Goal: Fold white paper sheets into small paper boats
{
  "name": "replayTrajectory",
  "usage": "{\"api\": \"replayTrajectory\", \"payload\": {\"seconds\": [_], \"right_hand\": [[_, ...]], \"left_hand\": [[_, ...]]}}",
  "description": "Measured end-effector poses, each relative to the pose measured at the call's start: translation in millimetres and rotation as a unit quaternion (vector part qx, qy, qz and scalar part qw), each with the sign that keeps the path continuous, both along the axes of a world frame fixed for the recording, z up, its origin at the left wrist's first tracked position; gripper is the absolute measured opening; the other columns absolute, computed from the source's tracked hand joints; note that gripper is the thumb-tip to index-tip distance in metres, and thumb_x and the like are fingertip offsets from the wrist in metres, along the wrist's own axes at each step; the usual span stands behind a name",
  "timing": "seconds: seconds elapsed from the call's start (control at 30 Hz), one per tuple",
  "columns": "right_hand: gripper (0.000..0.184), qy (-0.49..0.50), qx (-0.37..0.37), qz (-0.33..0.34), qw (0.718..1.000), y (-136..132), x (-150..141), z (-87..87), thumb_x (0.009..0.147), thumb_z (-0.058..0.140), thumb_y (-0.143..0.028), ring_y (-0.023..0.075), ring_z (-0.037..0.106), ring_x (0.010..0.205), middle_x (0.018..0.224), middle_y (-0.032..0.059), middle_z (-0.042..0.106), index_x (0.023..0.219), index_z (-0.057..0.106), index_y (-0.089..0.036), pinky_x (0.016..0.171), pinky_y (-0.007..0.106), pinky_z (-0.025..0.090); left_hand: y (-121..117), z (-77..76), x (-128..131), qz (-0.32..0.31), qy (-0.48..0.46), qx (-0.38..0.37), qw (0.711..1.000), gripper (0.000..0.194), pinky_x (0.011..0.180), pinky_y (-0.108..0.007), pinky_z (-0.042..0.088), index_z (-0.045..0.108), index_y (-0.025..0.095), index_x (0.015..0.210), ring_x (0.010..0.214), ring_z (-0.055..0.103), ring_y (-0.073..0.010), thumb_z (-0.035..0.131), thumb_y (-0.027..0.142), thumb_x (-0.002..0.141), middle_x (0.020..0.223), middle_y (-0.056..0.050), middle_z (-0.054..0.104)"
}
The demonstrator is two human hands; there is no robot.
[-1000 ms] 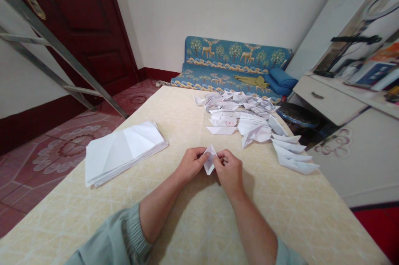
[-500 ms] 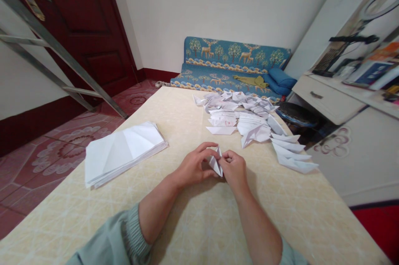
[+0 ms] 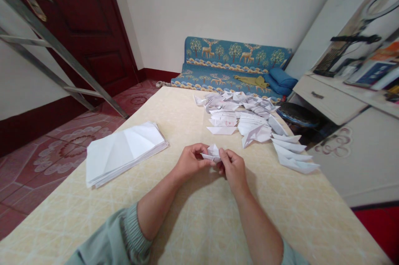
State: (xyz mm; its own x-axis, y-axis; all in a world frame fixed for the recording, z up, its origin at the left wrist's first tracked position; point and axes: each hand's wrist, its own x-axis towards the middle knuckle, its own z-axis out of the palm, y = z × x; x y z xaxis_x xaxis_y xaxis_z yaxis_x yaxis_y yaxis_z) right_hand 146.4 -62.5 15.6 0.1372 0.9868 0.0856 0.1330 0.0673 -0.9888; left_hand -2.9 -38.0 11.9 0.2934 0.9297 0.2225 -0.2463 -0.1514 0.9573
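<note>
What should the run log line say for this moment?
left hand: holds folded white paper | right hand: holds same paper | left of hands: stack of folded sheets

Table (image 3: 199, 231): pale cream, thin white crackle lines. Folded paper (image 3: 212, 153) over it: white. Beyond it: blue cushion (image 3: 237, 54), deer and trees. Left of it: pink floor (image 3: 60, 161), rosettes.

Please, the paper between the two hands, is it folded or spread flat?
Folded. The white paper pinched between the left hand and the right hand shows creases and pointed flaps, not one flat sheet.
</note>
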Motion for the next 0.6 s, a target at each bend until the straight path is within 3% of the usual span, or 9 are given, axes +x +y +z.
{"api": "replayTrajectory", "payload": {"seconds": [0.2, 0.3, 0.37, 0.47, 0.6], "right_hand": [[0.026, -0.019, 0.043, 0.038, 0.998, -0.7, -5.1, 0.3, 0.072, 0.064, -0.040, 0.0095, 0.046, 0.049, 0.056, -0.0022, 0.053, 0.079, 0.061, -0.015, 0.043, 0.018, 0.035], [0.023, -0.030, 0.045, 0.038, 0.998, -0.1, -7.7, 0.3, 0.071, 0.064, -0.036, 0.0097, 0.047, 0.050, 0.058, -0.0015, 0.055, 0.076, 0.061, -0.015, 0.045, 0.019, 0.036], [0.021, -0.041, 0.046, 0.038, 0.997, 0.2, -8.1, 0.7, 0.072, 0.063, -0.035, 0.0095, 0.046, 0.049, 0.056, -0.0018, 0.053, 0.071, 0.061, -0.015, 0.045, 0.019, 0.035], [0.020, -0.052, 0.051, 0.038, 0.997, 0.3, -6.3, 0.6, 0.074, 0.061, -0.034, 0.0092, 0.044, 0.047, 0.052, -0.0024, 0.052, 0.068, 0.061, -0.015, 0.044, 0.019, 0.032], [0.021, -0.048, 0.050, 0.046, 0.997, 0.9, -2.0, -2.0, 0.077, 0.057, -0.034, 0.0099, 0.044, 0.047, 0.051, -0.0023, 0.052, 0.068, 0.061, -0.016, 0.044, 0.019, 0.032]], "left_hand": [[3.4, -3.0, -1.0, 0.038, 0.016, -0.002, 0.999, 0.027, 0.056, -0.019, 0.040, 0.051, 0.013, 0.064, 0.057, 0.053, -0.0080, 0.076, 0.023, 0.059, 0.064, 0.001, 0.059], [3.8, -3.0, -1.5, 0.049, 0.023, -0.001, 0.999, 0.026, 0.051, -0.017, 0.037, 0.051, 0.014, 0.070, 0.052, 0.050, -0.0061, 0.074, 0.023, 0.061, 0.060, 0.004, 0.057], [3.8, -2.5, -1.8, 0.057, 0.025, -0.006, 0.998, 0.033, 0.050, -0.017, 0.036, 0.055, 0.015, 0.085, 0.050, 0.050, -0.0062, 0.075, 0.021, 0.060, 0.059, 0.005, 0.056], [3.8, -1.0, -2.7, 0.040, 0.027, -0.027, 0.998, 0.050, 0.054, -0.019, 0.041, 0.058, 0.014, 0.102, 0.055, 0.055, -0.0092, 0.077, 0.023, 0.057, 0.063, 0.003, 0.062], [2.8, 2.2, -4.1, 0.000, 0.024, -0.061, 0.998, 0.038, 0.068, -0.027, 0.047, 0.068, 0.011, 0.093, 0.070, 0.062, -0.0163, 0.074, 0.033, 0.063, 0.084, -0.007, 0.070]]}}
